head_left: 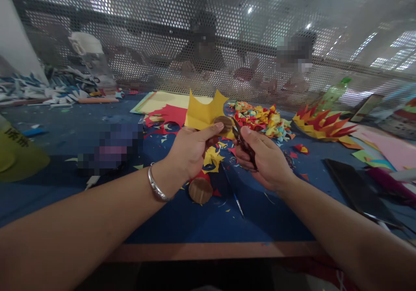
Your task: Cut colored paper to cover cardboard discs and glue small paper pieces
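My left hand [191,152] is closed on a sheet of yellow paper [200,114] with curved cut-outs, its thumb pressing a round brown wood-grain disc [223,125] against it. Dark scissors [243,143] are gripped in my right hand [266,159], their blades at the paper's right edge beside the disc. Whether the blades touch the paper, I cannot tell. Below my hands, a second brown wood-grain piece [200,190] with a round face lies on the blue table near red paper. Yellow paper scraps [212,160] and a thin blue pen-like stick [238,204] lie close by.
Red paper [170,114] lies behind my left hand. Folded colourful paper pieces [263,120] are heaped at the back, left of a spiky red-yellow paper piece [325,124]. A black phone [354,187] lies right; a clear bottle [97,68] stands back left before a perforated screen [146,35].
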The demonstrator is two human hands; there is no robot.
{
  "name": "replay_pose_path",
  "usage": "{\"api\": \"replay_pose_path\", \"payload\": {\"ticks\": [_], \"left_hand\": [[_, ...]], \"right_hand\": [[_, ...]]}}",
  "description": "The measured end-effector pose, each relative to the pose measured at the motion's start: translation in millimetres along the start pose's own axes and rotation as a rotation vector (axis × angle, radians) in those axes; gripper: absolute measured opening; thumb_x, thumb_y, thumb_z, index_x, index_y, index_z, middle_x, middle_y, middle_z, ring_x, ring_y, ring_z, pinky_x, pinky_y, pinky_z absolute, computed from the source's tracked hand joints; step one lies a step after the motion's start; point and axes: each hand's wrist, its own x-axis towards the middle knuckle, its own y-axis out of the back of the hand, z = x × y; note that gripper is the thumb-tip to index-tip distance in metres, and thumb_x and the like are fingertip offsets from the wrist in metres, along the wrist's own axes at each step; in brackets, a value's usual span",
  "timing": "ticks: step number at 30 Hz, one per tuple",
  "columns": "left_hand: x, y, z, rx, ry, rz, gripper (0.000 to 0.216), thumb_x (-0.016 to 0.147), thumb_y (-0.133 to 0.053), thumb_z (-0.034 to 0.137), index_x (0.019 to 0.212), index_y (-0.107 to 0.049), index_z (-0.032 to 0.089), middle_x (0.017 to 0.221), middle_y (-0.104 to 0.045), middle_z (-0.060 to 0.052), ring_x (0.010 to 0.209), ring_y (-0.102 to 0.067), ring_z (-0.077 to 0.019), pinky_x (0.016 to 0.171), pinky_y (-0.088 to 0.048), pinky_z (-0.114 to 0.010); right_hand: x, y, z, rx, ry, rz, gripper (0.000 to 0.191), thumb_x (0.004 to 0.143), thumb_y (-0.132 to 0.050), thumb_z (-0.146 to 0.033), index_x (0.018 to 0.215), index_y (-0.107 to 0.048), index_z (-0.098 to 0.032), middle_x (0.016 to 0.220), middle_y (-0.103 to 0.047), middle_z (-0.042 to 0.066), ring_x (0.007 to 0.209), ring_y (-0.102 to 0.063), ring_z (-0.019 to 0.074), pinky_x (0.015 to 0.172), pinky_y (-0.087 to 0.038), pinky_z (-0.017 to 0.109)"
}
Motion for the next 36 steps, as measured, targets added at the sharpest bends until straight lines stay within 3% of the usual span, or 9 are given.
{"api": "replay_pose_path", "payload": {"ticks": [21,26,32,36], "left_hand": [[-3.5,-0.8,-1.7,0.002,0.025,-0.055,0.013,0.068,-0.084,0.016,0.078,-0.076,0.017,0.094,-0.078,-0.003,0.078,-0.069,-0.0111,0.075,-0.053,-0.024],[-1.0,2.6,-2.0,0.092,-0.067,-0.080,0.015,0.068,-0.085,0.020,0.080,-0.077,0.016,0.087,-0.077,-0.003,0.076,-0.067,-0.0117,0.071,-0.052,-0.024],[2.0,5.7,-0.6,0.206,-0.239,-0.177,0.012,0.073,-0.082,0.025,0.074,-0.073,0.017,0.100,-0.077,-0.006,0.096,-0.070,-0.0189,0.085,-0.054,-0.029],[2.8,5.5,3.1,0.238,-0.297,-0.259,0.013,0.076,-0.079,0.028,0.080,-0.073,0.017,0.095,-0.077,-0.007,0.103,-0.069,-0.0207,0.096,-0.052,-0.031]], "right_hand": [[-2.1,-0.7,-3.4,0.018,0.034,0.000,0.039,0.088,-0.068,-0.054,0.073,-0.051,-0.022,0.048,-0.035,-0.009,0.040,-0.025,0.0052,0.037,-0.017,0.018],[-2.5,2.4,-4.3,-0.016,0.036,-0.023,0.039,0.089,-0.066,-0.054,0.073,-0.053,-0.021,0.047,-0.035,-0.009,0.040,-0.024,0.0050,0.037,-0.018,0.018],[-2.4,6.5,-6.2,-0.050,0.034,-0.025,0.039,0.089,-0.067,-0.053,0.073,-0.052,-0.020,0.049,-0.035,-0.009,0.041,-0.024,0.0048,0.038,-0.017,0.017],[-2.6,8.7,-6.8,-0.075,0.035,-0.059,0.038,0.092,-0.064,-0.051,0.073,-0.052,-0.020,0.049,-0.034,-0.009,0.043,-0.025,0.0047,0.039,-0.019,0.017]]}}
